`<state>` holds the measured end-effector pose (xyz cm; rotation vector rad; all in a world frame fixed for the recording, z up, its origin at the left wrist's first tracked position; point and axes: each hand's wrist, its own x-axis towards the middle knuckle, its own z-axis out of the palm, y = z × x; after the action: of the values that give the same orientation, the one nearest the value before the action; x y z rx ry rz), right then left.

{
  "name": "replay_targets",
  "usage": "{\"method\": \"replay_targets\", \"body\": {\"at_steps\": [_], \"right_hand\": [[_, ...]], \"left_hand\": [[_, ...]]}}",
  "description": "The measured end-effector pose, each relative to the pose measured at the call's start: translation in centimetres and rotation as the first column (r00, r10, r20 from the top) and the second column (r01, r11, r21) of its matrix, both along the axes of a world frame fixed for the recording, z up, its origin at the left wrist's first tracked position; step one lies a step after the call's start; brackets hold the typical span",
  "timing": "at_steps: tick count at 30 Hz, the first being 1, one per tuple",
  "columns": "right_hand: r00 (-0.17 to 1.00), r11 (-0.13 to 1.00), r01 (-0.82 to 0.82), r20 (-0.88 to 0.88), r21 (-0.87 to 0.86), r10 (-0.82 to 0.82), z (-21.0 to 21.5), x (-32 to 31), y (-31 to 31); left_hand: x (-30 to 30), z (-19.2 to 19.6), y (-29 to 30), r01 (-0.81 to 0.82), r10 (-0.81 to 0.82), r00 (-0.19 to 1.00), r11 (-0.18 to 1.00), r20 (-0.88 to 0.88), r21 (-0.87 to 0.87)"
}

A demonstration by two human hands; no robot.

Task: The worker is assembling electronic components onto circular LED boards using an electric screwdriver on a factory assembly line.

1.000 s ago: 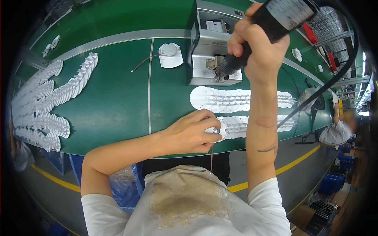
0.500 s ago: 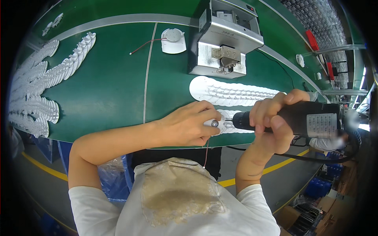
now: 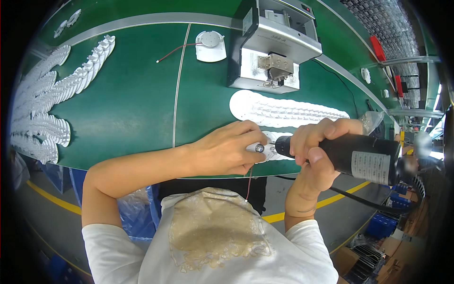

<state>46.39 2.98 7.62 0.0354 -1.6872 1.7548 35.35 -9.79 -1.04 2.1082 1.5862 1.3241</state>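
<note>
My left hand (image 3: 231, 147) lies at the table's front edge, fingers curled round a small white plastic part (image 3: 252, 147) with a round silvery piece on it. A thin red wire (image 3: 248, 185) hangs below these fingers over the edge. In my right hand (image 3: 318, 146) is a black electric screwdriver (image 3: 344, 152), tilted with its tip toward my left hand. Whether the tip touches the part is hard to tell. Under and beside the tip lie more white plastic parts (image 3: 279, 153), partly covered by my hands.
Beyond my hands, a long overlapping row of white parts (image 3: 288, 111) lies on the green table (image 3: 127, 104). Behind it stands a silver machine (image 3: 272, 52). A white part with a round disc and red wire (image 3: 210, 47) sits at the back. Stacked white parts (image 3: 42, 104) fill the left.
My right hand has brought the screwdriver left, closer to my left hand, and its rear end has swung lower. My left hand keeps its grip on the white part.
</note>
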Motion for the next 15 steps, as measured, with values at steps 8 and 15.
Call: {"method": "replay_targets", "body": {"at_steps": [8, 15], "right_hand": [[0.999, 0.997, -0.027, 0.038, 0.067, 0.024, 0.5, -1.2, 1.1], [0.974, 0.999, 0.008, -0.225, -0.036, -0.016, 4.2, -7.3, 4.6]], "left_hand": [[0.1, -0.6, 0.0, -0.006, 0.005, 1.000, 0.999, 0.026, 0.046], [0.2, -1.0, 0.0, -0.020, 0.021, 1.000, 0.998, -0.012, 0.061]]}}
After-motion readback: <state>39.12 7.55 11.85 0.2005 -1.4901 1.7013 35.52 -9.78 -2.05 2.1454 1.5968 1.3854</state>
